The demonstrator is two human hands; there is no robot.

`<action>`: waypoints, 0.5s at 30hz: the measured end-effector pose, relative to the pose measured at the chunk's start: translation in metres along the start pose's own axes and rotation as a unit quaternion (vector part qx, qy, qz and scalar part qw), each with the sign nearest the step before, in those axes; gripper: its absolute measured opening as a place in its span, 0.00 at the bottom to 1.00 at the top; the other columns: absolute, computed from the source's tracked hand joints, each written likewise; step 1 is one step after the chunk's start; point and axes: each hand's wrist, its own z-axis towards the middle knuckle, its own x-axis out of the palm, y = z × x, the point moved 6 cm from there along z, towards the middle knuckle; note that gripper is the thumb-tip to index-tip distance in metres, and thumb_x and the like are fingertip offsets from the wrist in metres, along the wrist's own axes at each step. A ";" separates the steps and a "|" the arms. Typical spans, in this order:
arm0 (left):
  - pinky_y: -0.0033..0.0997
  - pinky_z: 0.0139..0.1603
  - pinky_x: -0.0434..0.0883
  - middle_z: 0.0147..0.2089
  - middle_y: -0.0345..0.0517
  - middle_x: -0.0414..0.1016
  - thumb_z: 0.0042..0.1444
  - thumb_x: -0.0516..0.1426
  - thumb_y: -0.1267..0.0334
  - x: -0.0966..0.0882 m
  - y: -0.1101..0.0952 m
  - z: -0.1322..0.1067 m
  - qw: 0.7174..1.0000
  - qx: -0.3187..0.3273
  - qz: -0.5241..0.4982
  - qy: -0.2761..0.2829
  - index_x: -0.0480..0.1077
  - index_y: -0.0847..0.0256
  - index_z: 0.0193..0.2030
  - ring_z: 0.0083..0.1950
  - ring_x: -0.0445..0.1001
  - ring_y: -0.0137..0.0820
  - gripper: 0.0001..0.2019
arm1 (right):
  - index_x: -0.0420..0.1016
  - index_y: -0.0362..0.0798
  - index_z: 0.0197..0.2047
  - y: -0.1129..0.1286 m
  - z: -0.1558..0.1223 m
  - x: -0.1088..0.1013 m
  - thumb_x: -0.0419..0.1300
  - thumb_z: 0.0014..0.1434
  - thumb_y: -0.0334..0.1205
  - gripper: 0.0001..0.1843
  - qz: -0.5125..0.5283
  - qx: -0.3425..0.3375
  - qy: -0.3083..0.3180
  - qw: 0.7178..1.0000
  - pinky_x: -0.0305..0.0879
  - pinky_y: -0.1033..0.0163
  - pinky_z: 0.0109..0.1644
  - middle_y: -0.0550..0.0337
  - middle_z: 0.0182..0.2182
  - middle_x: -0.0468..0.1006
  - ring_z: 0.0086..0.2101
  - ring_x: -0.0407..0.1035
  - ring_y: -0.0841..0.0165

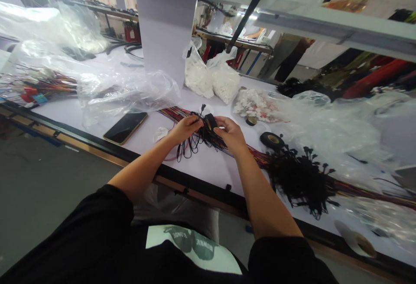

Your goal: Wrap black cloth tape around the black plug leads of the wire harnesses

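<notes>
Around a thin black cable with a small plug (203, 108) at its end, the fingers of my left hand (186, 129) are closed. My right hand (231, 134) grips a roll of black tape (210, 122) between thumb and fingers, close beside the left fingertips. Both hands are over a bundle of coloured wires (173, 113) lying across the table. Loops of thin black cable (191, 145) hang below my hands onto the white surface. Whether a strip of tape runs between the hands is too small to tell.
A phone (126, 127) lies left of my hands. Right are a second tape roll (272, 140) and a heap of black connectors (300, 180). Bags of white parts (212, 78) stand behind, plastic bags (331, 124) at right. A shelf (292, 17) runs overhead. A pale tape roll (357, 240) sits at the front edge.
</notes>
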 end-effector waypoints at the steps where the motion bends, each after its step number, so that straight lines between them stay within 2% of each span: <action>1: 0.21 0.25 0.56 0.22 0.34 0.60 0.51 0.55 0.65 -0.002 -0.003 0.000 0.999 0.017 0.009 -0.025 0.63 0.64 0.26 0.24 0.58 0.19 0.07 | 0.72 0.50 0.43 0.002 -0.001 0.002 0.59 0.44 0.34 0.20 -0.006 0.000 0.007 1.000 0.64 0.53 0.50 0.58 0.39 0.78 0.42 0.71 0.65; 3: 0.21 0.27 0.57 0.22 0.32 0.59 0.47 0.57 0.69 -0.005 -0.007 -0.002 0.997 0.026 0.016 -0.065 0.65 0.64 0.30 0.25 0.58 0.19 0.03 | 0.72 0.50 0.43 0.005 -0.002 0.006 0.60 0.43 0.34 0.20 -0.005 0.002 0.025 1.000 0.65 0.53 0.50 0.59 0.39 0.78 0.41 0.71 0.65; 6: 0.21 0.26 0.56 0.20 0.30 0.57 0.44 0.58 0.70 -0.005 -0.010 -0.005 0.996 0.012 0.029 -0.084 0.68 0.63 0.37 0.23 0.56 0.20 0.10 | 0.71 0.50 0.43 0.007 -0.004 0.012 0.62 0.43 0.36 0.20 0.027 0.016 0.050 0.998 0.65 0.54 0.48 0.59 0.37 0.78 0.39 0.72 0.65; 11: 0.23 0.26 0.56 0.19 0.32 0.58 0.45 0.60 0.66 -0.004 -0.011 -0.007 0.993 0.022 0.066 -0.090 0.73 0.64 0.36 0.22 0.56 0.21 0.09 | 0.70 0.49 0.43 0.008 -0.006 0.014 0.64 0.42 0.40 0.21 0.053 0.023 0.046 0.997 0.65 0.53 0.50 0.59 0.36 0.78 0.39 0.72 0.65; 15: 0.23 0.29 0.61 0.22 0.35 0.66 0.46 0.59 0.67 -0.008 -0.008 -0.007 0.990 0.028 0.064 -0.126 0.75 0.65 0.37 0.25 0.61 0.22 0.10 | 0.69 0.50 0.49 0.011 -0.008 0.018 0.64 0.42 0.36 0.27 0.026 -0.008 0.074 0.997 0.65 0.55 0.49 0.57 0.44 0.76 0.44 0.70 0.64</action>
